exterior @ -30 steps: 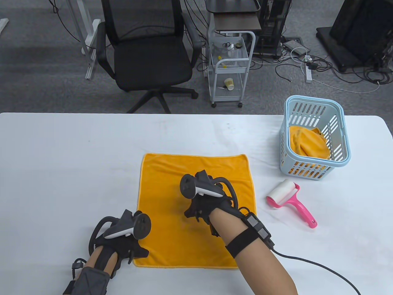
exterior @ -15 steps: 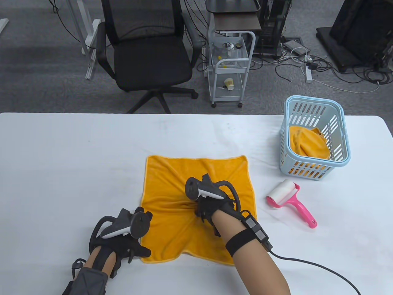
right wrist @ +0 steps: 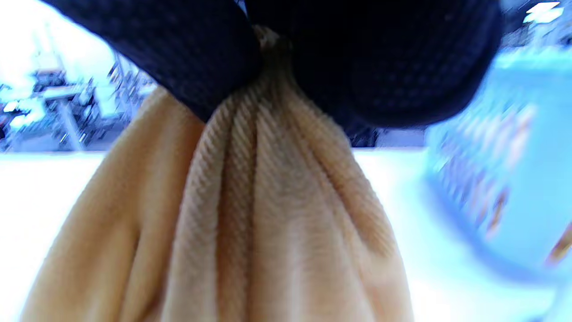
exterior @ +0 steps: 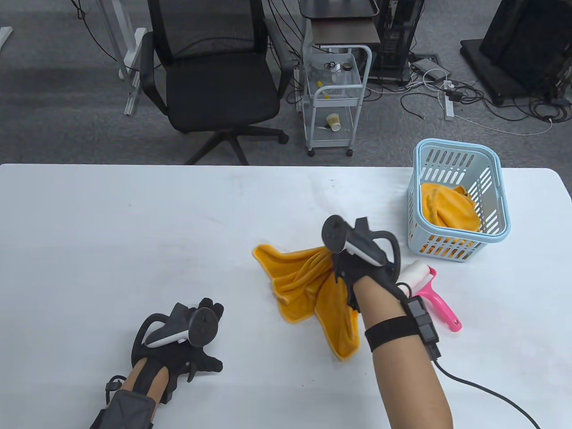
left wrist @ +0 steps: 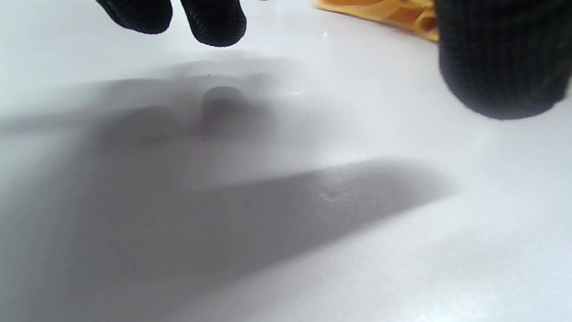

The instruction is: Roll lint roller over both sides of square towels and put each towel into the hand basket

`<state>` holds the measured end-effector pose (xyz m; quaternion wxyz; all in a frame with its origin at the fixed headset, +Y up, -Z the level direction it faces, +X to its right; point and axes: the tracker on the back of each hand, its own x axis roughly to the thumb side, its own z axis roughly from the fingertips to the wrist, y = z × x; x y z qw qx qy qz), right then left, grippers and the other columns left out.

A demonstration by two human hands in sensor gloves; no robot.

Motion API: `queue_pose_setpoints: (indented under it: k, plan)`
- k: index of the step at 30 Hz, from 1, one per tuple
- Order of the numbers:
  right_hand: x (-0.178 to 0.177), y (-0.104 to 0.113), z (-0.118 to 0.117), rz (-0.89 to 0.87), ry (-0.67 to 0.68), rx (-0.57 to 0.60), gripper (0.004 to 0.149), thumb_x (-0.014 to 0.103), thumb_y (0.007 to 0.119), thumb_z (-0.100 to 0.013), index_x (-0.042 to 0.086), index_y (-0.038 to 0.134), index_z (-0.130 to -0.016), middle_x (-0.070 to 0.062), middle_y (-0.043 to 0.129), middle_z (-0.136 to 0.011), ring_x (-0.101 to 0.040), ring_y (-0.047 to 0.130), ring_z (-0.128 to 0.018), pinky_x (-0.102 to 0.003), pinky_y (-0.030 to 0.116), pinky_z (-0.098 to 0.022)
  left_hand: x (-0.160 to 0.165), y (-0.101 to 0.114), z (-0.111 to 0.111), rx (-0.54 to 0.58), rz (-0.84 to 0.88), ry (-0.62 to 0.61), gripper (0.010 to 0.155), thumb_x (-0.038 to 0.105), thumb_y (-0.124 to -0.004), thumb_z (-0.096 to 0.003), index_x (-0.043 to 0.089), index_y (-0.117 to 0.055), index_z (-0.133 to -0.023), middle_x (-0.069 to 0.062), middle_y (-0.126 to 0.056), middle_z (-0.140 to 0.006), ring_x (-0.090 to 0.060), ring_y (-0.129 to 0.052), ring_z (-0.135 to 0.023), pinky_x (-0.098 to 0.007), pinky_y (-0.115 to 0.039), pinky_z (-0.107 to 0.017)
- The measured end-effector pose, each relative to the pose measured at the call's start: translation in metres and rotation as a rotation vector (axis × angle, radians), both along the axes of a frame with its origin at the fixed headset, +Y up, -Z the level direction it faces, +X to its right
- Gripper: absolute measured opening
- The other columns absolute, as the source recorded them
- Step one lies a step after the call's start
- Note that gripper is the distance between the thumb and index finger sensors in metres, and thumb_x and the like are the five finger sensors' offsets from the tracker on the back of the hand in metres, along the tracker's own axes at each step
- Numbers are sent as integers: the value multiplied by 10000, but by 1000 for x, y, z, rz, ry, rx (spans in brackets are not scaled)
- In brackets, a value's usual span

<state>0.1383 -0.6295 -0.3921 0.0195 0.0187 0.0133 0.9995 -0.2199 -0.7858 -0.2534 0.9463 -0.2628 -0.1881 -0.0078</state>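
The towel (exterior: pixel 313 286) pinched by the black-gloved right hand (exterior: pixel 353 268) is orange with fine ribbing. The table (exterior: pixel 134 232) is white. At its right edge, a pale blue slotted basket (exterior: pixel 460 154) holds orange cloth (exterior: pixel 447 210); the lint roller (exterior: pixel 424 286) is pink with a white roll.

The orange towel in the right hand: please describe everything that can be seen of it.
The orange towel is a soft, ribbed-looking cloth with a stitched hem. The right hand pinches it at its middle, so it hangs gathered in long folds, its corners drooping toward the white table. Whether they rest on it cannot be told. It sits left of the blue basket and pink lint roller, touching neither.
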Motion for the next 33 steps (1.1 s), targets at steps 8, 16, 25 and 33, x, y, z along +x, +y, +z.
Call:
queue_pose_setpoints:
  k: [8,16,25,33]
  plan:
    - [101,118,-3,-260,-368,469,408,204,874,-503,166,830,-907,-137,671,-970,-333,938,-701,-445,925,-454,-2,-3,-1,-11,-2,15,1089,680,-851,-311,268,-186,-1069,-150,-189,-1205,-484,-512,-1115,-711,-487,-737]
    - [171,120,-15,-452,-485,565,685,297,876,-508,90,543,-1070,-203,375,-1078,-394,705,-975,-449,771,-681,-4,-6,-2,-34,12,31,1078,678,-851,-314,258,-214,-1075,-155,-207,-1205,-483,-525,-1111,-711,-492,-734]
    - [191,37,-36,-448,-415,261,723,458,770,-547,181,440,-1129,-173,231,-1156,-516,237,-1036,-692,500,-683,-3,-7,-3,-47,6,37,1074,678,-850,-314,261,-220,-1077,-156,-207,-1206,-482,-518,-1114,-711,-488,-736]
    - [152,38,-20,-317,-313,226,698,468,750,-552,176,474,-1122,-144,315,-1165,-461,260,-1056,-655,457,-705,-3,-7,-3,-46,-2,41,1070,679,-849,-315,264,-223,-1078,-152,-208,-1207,-479,-511,-1116,-712,-486,-737]
